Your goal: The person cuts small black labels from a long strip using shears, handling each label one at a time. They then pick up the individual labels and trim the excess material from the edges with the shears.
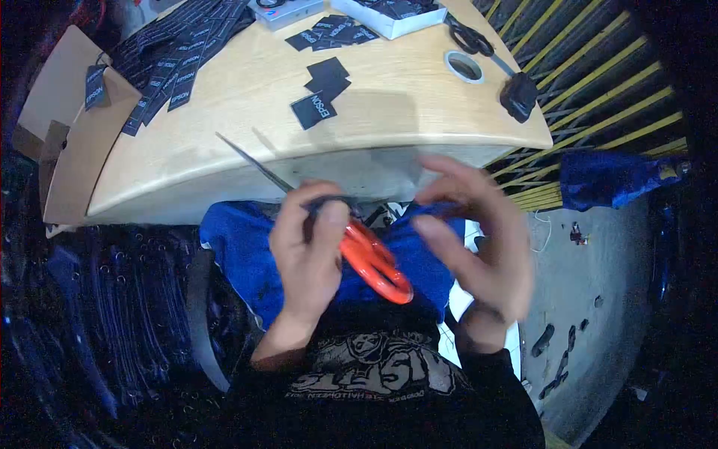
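Observation:
My left hand is closed around the pivot area of a pair of scissors with red-orange handles. The scissor blades point up and left over the table's front edge, and the handle loops hang toward my lap. To the right of the handles, my right hand is raised with thumb and fingers apart, smeared by motion, and nothing shows in it. On the table in front lie several small black pieces, one of them a label with EPSON lettering.
On the wooden table lie black printed strips, a white box, a tape roll and black-handled scissors. An open cardboard box stands left. Yellow slats are at right.

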Tool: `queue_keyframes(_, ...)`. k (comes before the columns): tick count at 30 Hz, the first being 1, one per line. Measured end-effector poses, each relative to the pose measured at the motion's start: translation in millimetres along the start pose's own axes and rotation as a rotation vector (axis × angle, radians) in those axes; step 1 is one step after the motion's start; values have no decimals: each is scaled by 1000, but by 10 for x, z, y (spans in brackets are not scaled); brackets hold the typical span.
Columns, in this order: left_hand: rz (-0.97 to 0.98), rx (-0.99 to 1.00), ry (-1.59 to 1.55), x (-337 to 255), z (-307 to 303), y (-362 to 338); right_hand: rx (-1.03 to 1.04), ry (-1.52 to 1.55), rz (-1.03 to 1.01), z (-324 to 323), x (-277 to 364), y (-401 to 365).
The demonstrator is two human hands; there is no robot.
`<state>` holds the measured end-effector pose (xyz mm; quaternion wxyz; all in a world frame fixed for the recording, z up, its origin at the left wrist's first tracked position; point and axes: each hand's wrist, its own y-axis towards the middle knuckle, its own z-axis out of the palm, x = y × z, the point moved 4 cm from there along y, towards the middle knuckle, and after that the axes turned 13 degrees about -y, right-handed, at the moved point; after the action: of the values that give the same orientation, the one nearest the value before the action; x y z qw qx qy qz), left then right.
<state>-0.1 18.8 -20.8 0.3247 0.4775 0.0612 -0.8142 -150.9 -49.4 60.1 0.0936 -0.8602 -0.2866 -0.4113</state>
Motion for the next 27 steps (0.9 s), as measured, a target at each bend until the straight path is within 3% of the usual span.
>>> queue_keyframes(2, -70, -158, -18, -83, -4, 51, 71, 309, -542, -212, 142, -258)
queue_keyframes(3, -126, -184, -101, -72, -40, 81, 70, 313, -530, -190, 202, -226)
queue_keyframes(8, -109, -195, 28, -37, -66, 154, -209, 82, -134, 115, 622, -343)
queue_keyframes(9, -127, -217, -92, -29, -58, 157, -253, 39, -83, 165, 745, -491)
queue_keyframes(10, -154, -239, -215, -19, -57, 140, -295, -9, -22, -364, 488, -1470)
queue_keyframes(12, -147, -186, -263, -19, -84, 155, -388, -100, 87, 199, 992, -489)
queue_keyframes(13, -130, -168, -257, -26, -86, 154, -434, -148, 142, 173, 1056, -589)
queue_keyframes(14, -115, -147, -256, -39, -86, 139, -484, -202, 200, -15, 1063, -1576)
queue_keyframes(15, -140, -180, -211, -56, -92, 133, -522, -257, 271, -131, 1070, -1833)
queue_keyframes(16, -141, -186, -213, -63, -86, 145, -563, -314, 335, 80, 1251, -989)
queue_keyframes(19, -139, -194, -226, -65, -82, 147, -655, -434, 455, 83, 1376, -877)
queue_keyframes(24, -165, -162, -196, -37, -98, 141, -884, -235, -219, 72, 1223, -794)
queue_keyframes(25, -167, -165, -193, -32, -99, 143, -881, -233, -216, 16, 1303, -770)
queue_keyframes(27, -148, -166, -171, -43, -101, 156, -245, -272, 524, -98, 1445, -663)
